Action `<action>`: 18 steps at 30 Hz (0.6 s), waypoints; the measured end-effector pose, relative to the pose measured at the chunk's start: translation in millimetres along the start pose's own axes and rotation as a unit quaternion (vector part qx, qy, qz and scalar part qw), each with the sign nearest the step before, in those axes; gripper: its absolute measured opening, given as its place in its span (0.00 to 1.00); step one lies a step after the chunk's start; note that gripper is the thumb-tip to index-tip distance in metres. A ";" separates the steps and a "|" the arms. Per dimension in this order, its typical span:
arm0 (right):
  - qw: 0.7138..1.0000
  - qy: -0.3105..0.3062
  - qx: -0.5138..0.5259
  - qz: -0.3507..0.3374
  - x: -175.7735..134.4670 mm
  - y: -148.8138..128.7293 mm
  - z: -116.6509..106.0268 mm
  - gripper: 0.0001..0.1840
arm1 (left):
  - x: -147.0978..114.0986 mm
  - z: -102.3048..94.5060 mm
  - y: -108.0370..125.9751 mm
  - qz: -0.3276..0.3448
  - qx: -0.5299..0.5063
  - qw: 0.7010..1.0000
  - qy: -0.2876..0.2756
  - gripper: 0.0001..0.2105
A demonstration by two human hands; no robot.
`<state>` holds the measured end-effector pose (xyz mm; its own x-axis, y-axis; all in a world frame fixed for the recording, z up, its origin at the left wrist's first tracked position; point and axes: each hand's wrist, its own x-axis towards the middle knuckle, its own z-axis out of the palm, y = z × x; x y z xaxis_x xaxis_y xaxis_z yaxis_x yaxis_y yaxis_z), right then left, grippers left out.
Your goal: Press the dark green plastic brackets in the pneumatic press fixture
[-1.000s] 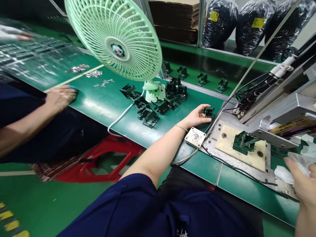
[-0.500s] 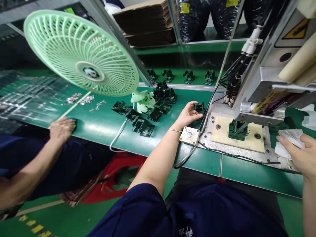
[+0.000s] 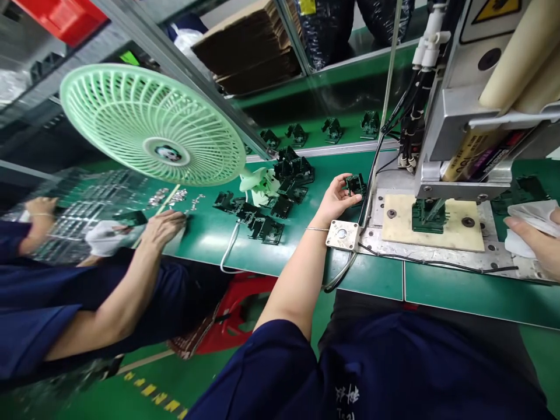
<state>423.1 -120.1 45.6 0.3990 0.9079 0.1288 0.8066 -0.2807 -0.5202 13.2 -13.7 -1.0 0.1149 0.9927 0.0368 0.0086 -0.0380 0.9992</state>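
Observation:
My left hand (image 3: 339, 199) grips a small dark green plastic part (image 3: 355, 185) between thumb and fingers, just left of the press machine. Below my left wrist is a square metal button box (image 3: 343, 234). At the right edge my right hand (image 3: 536, 239) pinches a crumpled white cloth or tissue (image 3: 531, 219); some of its fingers are out of frame. Between my hands, another dark green part (image 3: 429, 216) sits on the cream plate (image 3: 468, 236) under the press head (image 3: 464, 181).
Several dark green parts (image 3: 262, 224) lie beside the light green fan (image 3: 157, 128); others stand on the back ledge (image 3: 332, 129). Black cables (image 3: 367, 204) run beside my left hand. At left, a co-worker's hand (image 3: 164, 230) rests near small metal pieces (image 3: 175, 195). A red stool (image 3: 238, 309) stands below.
The view has swung left, bringing more of the people at left into sight. A co-worker's hand has moved right along the bench. My hands still hold the part and the white cloth or tissue.

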 end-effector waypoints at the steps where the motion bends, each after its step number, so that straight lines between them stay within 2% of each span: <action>1: 1.000 0.006 0.003 0.000 -0.7 2.1 1.0 0.31 | 0.2 -0.1 -0.6 0.001 0.000 1.000 0.000 0.36; 18: 0.995 0.042 0.006 -0.090 -1.0 16.3 7.1 0.31 | 1.1 0.1 0.1 0.010 0.008 1.000 -0.004 0.37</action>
<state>432.8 -123.4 31.0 0.2839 0.9138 0.2905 0.8631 -0.1115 -0.4925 13.5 -12.7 -0.8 0.1229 0.9907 0.0576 0.0224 -0.0608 0.9979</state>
